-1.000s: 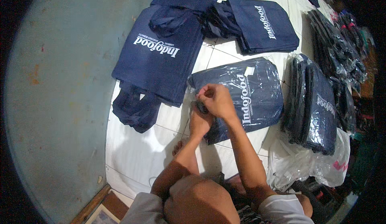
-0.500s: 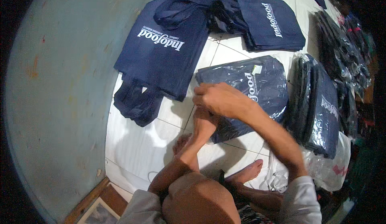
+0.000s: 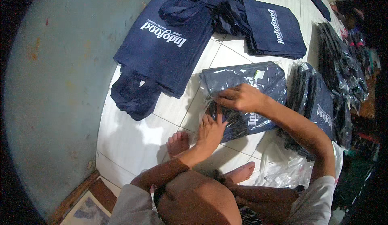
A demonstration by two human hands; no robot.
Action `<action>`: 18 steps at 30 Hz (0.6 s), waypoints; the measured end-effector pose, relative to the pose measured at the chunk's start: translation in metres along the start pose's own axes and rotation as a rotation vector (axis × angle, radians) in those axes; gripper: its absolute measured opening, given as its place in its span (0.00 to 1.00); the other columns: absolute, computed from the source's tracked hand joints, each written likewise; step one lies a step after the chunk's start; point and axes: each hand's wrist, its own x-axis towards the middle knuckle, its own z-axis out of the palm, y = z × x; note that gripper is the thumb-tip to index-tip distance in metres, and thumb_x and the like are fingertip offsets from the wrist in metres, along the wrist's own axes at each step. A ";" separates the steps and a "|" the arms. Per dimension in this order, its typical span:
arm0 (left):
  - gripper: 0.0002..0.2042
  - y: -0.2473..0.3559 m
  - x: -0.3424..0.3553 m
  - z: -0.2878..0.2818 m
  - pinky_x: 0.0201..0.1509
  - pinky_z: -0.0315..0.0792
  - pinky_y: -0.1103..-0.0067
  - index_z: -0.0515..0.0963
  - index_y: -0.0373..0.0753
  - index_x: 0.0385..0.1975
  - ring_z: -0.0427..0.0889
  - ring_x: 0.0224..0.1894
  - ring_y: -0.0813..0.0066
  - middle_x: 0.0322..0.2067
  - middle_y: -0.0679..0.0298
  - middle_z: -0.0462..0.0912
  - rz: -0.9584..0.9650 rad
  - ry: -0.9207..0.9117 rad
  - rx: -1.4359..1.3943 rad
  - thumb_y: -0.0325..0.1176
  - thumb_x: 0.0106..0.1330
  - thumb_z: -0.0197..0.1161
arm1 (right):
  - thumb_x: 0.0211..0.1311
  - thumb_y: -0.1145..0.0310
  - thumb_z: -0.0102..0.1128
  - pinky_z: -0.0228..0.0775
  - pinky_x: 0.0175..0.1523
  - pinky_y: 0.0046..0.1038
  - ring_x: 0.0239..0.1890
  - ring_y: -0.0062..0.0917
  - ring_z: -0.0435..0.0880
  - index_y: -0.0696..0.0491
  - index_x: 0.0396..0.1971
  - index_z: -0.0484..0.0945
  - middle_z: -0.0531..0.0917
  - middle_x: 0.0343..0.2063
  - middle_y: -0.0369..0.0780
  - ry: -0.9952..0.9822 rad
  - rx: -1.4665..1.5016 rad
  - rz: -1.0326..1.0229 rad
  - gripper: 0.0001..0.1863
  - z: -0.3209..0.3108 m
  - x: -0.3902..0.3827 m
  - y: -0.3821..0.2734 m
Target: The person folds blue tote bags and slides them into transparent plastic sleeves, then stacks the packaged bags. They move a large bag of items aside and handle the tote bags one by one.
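A flat stack of navy cloth bags in a clear plastic sleeve [image 3: 268,81] lies on the floor in front of me. White lettering and a small pale sticker show through the plastic. My left hand [image 3: 210,133] is at the sleeve's near left edge, fingers apart, one finger stretched out over the crinkled plastic. Just above it, my right hand [image 3: 244,97] rests on the sleeve with its fingers stretched leftward onto the plastic near that end. Its thumb is hard to make out.
Unwrapped navy bags [image 3: 161,59] lie at the far left, beside another bag stack [image 3: 279,33]. Wrapped bundles [image 3: 313,99] stand at right, near loose clear plastic [image 3: 283,164]. A grey wall [image 3: 60,91] rises at left. My bare feet [image 3: 178,143] are close to the sleeve.
My right hand has moved right and slightly down from the sleeve's left corner, its closed fingers now stretched out. My left hand has shifted slightly lower and its fingers have spread.
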 end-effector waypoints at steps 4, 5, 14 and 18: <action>0.31 0.010 0.005 -0.024 0.65 0.71 0.52 0.64 0.26 0.69 0.78 0.56 0.35 0.51 0.28 0.78 0.057 -0.427 0.101 0.43 0.75 0.61 | 0.58 0.62 0.64 0.86 0.32 0.30 0.36 0.29 0.91 0.53 0.49 0.82 0.86 0.47 0.42 0.150 -0.060 -0.092 0.20 0.016 -0.016 -0.010; 0.31 0.006 0.002 -0.024 0.65 0.71 0.52 0.64 0.27 0.69 0.79 0.56 0.35 0.53 0.27 0.77 0.154 -0.423 0.125 0.41 0.74 0.62 | 0.58 0.62 0.64 0.86 0.32 0.29 0.37 0.28 0.91 0.53 0.49 0.82 0.86 0.47 0.42 0.184 -0.064 -0.087 0.20 0.016 -0.020 -0.015; 0.22 -0.045 -0.024 -0.093 0.61 0.77 0.55 0.79 0.33 0.57 0.80 0.59 0.43 0.57 0.45 0.77 0.319 -0.105 -0.173 0.29 0.61 0.69 | 0.65 0.72 0.61 0.90 0.40 0.32 0.46 0.38 0.93 0.52 0.56 0.81 0.86 0.57 0.46 0.219 0.179 0.319 0.19 0.056 -0.043 -0.053; 0.14 -0.064 0.025 -0.094 0.66 0.71 0.61 0.82 0.43 0.56 0.78 0.63 0.55 0.60 0.58 0.79 0.228 0.205 -0.346 0.33 0.71 0.65 | 0.66 0.71 0.57 0.90 0.40 0.33 0.50 0.36 0.92 0.48 0.57 0.78 0.85 0.57 0.44 0.250 0.207 0.398 0.19 0.065 -0.044 -0.061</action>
